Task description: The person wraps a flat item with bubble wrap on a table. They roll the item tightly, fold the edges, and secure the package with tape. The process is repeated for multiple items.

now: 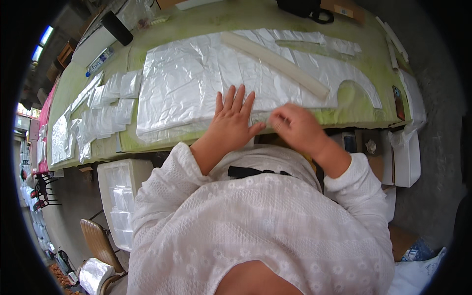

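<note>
A stack of thin translucent plastic sheets [177, 81] lies flat on the green-covered table, with a curved cut-out near its right end. My left hand [234, 118] rests palm down on the front part of the sheets, fingers spread. To its right, my right hand [295, 127] is slightly blurred, with its fingers curled at the sheets' front edge. Whether a bit of plastic is pinched in it is hard to see. A long cream-coloured bar [276, 64] lies slantwise across the sheets, beyond my hands.
Folded clear plastic packets [107, 90] lie in rows at left, near a water bottle [99, 61] and a black cylinder [116, 28]. A phone [398, 102] sits by the table's right edge. Below stand a white foam box [143, 173] of packets and a chair [97, 239].
</note>
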The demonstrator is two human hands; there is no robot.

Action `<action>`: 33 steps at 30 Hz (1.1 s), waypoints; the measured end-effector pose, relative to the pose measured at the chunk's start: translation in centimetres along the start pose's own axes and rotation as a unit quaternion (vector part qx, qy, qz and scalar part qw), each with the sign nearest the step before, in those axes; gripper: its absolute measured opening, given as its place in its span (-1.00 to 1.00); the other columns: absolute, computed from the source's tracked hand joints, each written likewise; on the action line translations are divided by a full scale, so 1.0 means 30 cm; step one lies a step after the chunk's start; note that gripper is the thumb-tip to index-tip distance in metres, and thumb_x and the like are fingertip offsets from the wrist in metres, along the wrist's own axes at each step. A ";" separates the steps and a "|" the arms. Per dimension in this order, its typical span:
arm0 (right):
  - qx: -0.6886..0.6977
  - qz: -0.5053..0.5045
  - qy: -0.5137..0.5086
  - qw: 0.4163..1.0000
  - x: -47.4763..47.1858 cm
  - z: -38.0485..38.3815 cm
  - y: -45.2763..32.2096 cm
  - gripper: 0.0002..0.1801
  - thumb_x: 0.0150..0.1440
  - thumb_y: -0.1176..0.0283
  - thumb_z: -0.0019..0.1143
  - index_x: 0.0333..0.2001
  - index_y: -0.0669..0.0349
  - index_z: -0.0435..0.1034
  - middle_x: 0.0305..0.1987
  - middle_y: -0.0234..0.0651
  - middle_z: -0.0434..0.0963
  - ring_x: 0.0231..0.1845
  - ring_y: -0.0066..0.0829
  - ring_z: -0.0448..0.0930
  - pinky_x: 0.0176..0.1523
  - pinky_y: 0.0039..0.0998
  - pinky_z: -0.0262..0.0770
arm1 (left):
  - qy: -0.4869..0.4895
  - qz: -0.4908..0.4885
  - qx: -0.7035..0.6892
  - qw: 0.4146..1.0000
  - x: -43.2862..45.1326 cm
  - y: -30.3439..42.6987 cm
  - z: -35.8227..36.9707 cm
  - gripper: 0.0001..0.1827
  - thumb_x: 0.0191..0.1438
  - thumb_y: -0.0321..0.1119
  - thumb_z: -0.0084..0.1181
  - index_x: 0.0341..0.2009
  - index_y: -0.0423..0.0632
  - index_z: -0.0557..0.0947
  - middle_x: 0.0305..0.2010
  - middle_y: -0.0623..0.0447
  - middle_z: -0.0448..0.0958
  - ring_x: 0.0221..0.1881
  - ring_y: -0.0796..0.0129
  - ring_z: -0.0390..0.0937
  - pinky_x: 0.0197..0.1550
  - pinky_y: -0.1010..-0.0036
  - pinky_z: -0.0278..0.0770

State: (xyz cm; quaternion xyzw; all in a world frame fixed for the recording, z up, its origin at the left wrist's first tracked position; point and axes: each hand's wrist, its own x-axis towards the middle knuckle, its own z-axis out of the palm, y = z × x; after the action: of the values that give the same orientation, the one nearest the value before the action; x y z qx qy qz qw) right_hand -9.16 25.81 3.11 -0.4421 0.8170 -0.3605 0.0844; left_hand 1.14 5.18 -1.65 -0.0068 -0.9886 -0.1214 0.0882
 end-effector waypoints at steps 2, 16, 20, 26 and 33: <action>0.165 0.156 -0.165 0.960 -0.077 0.084 -0.015 -0.66 0.28 0.20 0.21 -0.08 0.28 0.56 -0.20 -0.22 0.68 -0.19 -0.43 0.64 -0.07 -0.37 0.52 | 0.006 -0.022 -0.013 1.000 0.026 0.044 0.005 -0.06 0.24 0.22 0.04 0.48 -0.18 0.17 0.57 -0.35 -0.01 0.59 -0.29 -0.17 0.53 -0.20 -0.28; 0.425 0.208 -0.193 0.859 -0.119 0.337 0.083 -0.66 0.32 0.22 0.18 -0.13 0.33 0.60 -0.18 -0.32 0.69 -0.15 -0.58 0.60 0.00 -0.49 0.50 | -0.031 -0.069 0.025 0.997 0.079 0.023 -0.006 0.03 0.21 0.34 0.00 0.51 -0.16 0.11 0.60 -0.29 -0.05 0.61 -0.22 -0.22 0.56 -0.11 -0.30; 0.495 0.207 -0.197 0.821 -0.155 0.302 0.059 -0.71 0.33 0.26 0.18 -0.14 0.30 0.61 -0.19 -0.41 0.69 -0.19 -0.66 0.59 -0.04 -0.54 0.52 | 0.019 -0.091 -0.018 0.995 0.186 -0.196 0.037 -0.13 0.24 0.17 0.01 0.47 -0.11 0.19 0.52 -0.24 0.17 0.56 -0.08 0.02 0.55 -0.06 -0.12; 0.563 0.212 -0.180 0.778 -0.169 0.236 0.018 -0.75 0.34 0.28 0.19 -0.12 0.25 0.61 -0.21 -0.48 0.66 -0.21 -0.70 0.56 -0.06 -0.55 0.52 | 0.103 0.030 -0.255 0.961 0.038 -0.222 -0.081 -0.21 0.03 -0.39 0.08 0.42 -0.07 0.28 0.43 -0.18 0.32 0.51 -0.04 0.16 0.52 -0.01 0.06; 0.507 0.096 -0.217 0.828 -0.134 0.234 -0.028 -0.79 0.35 0.32 0.16 -0.13 0.22 0.61 -0.22 -0.52 0.65 -0.16 -0.70 0.55 -0.04 -0.53 0.49 | -0.009 0.033 -0.051 0.998 -0.058 -0.045 -0.090 -0.24 0.06 -0.29 0.22 0.39 -0.05 0.37 0.54 -0.10 0.19 0.55 -0.02 0.09 0.56 0.00 -0.06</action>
State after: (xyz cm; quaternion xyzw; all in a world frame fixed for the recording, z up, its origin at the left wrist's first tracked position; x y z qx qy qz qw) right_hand -3.00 25.06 -2.15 -0.3231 0.5181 -0.6088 0.5065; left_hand 3.27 3.23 0.30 -0.0451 -0.9812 -0.1682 0.0829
